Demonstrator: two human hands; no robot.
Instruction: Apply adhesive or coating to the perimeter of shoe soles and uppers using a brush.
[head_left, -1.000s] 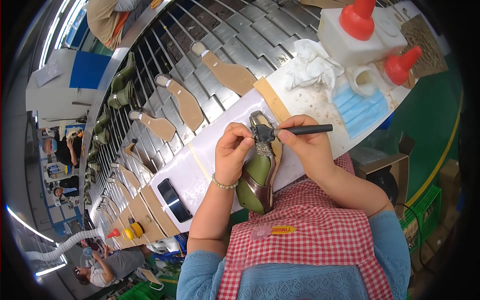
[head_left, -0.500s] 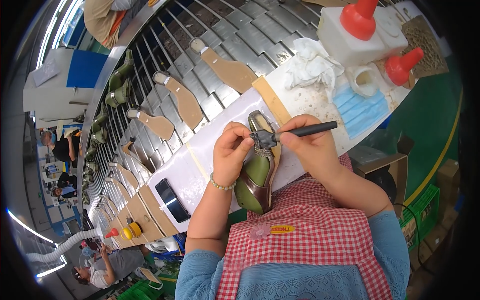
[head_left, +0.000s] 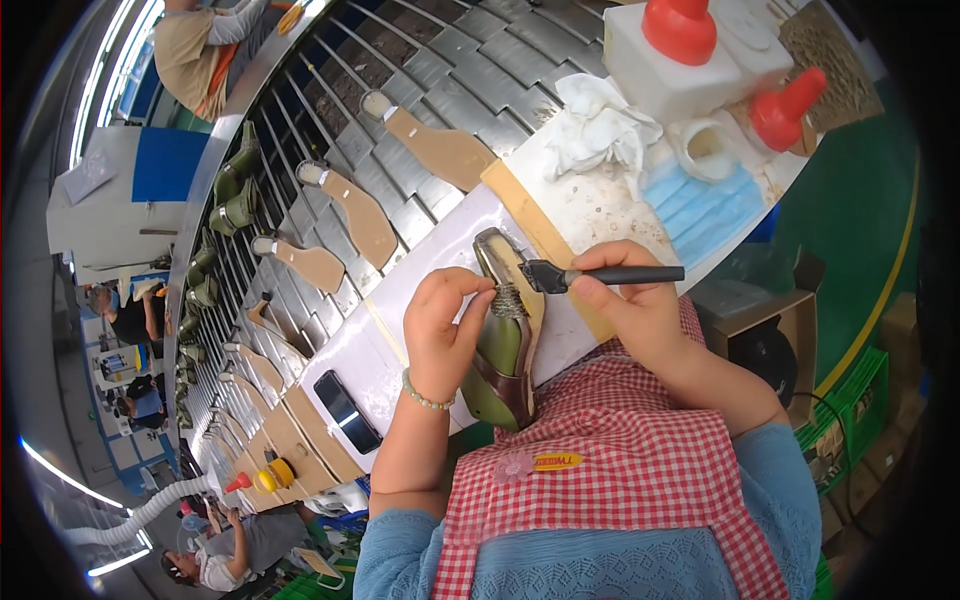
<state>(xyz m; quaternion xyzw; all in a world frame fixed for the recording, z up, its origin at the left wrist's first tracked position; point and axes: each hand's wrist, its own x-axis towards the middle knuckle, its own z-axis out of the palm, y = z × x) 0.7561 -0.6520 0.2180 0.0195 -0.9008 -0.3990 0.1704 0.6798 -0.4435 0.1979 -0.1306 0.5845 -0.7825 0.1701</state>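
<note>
A shoe (head_left: 510, 362) with a dark brown upper, on a green last (head_left: 497, 347), stands in front of me, its toe toward my apron. Pinched at the thumb and forefinger, my left hand (head_left: 438, 325) grips the shoe's glittery braided strap (head_left: 508, 302) beside the open heel end. A black-handled brush (head_left: 630, 274) is in my right hand (head_left: 642, 312), held between thumb and fingers. Its dark, clotted head (head_left: 546, 277) is just right of the shoe's light insole edge. Whether the brush touches the shoe, I cannot tell.
A phone (head_left: 346, 410) lies to the left on the white work board (head_left: 400, 322). Beyond it, a slatted metal conveyor (head_left: 440, 75) carries several insoles (head_left: 355, 215) and green shoe lasts (head_left: 234, 212). At right are an open glue pot (head_left: 704, 150), blue mask (head_left: 705, 208) and red-topped bottles (head_left: 788, 108).
The brush has shifted right, off the strap area to the insole's right side. My left hand has moved slightly left along with the shoe. The whole view has shifted a little.
</note>
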